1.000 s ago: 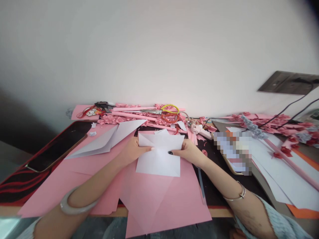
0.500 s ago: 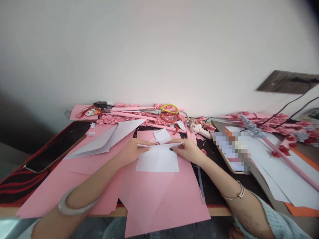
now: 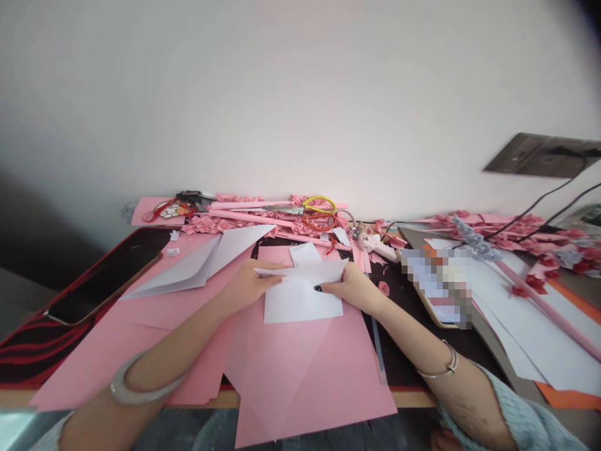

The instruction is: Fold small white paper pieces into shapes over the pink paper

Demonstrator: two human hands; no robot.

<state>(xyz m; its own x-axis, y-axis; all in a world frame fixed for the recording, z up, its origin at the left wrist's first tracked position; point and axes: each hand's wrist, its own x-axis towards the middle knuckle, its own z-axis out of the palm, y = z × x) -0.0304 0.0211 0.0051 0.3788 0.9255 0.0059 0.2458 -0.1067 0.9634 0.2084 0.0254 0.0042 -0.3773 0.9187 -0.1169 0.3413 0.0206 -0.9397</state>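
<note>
A sheet of white paper [image 3: 303, 300], bent over along its far edge, is held above the pink paper [image 3: 323, 376]. My left hand [image 3: 251, 285] pinches its left side, thumb on top. At the right side my right hand [image 3: 352, 287] grips the same sheet, its dark-nailed thumb pressing on the near face. Just beyond the fold lies a small white paper piece [image 3: 306, 253]. Larger folded white sheets [image 3: 206, 260] rest to the left of my left hand. The fingers behind the paper are partly hidden.
Scissors [image 3: 319, 205] lie on pink paper flower stems [image 3: 263, 219] by the wall. A pale glue gun [image 3: 378, 246] and a lit phone [image 3: 436, 288] are to the right. A dark phone [image 3: 106, 282] lies left. White sheets [image 3: 511, 326] and another flower stem [image 3: 554, 310] sit far right.
The white sheet has shifted slightly to the right and turned a little. My right thumb has slid inward across it, and the bent-over upper part now looks wider.
</note>
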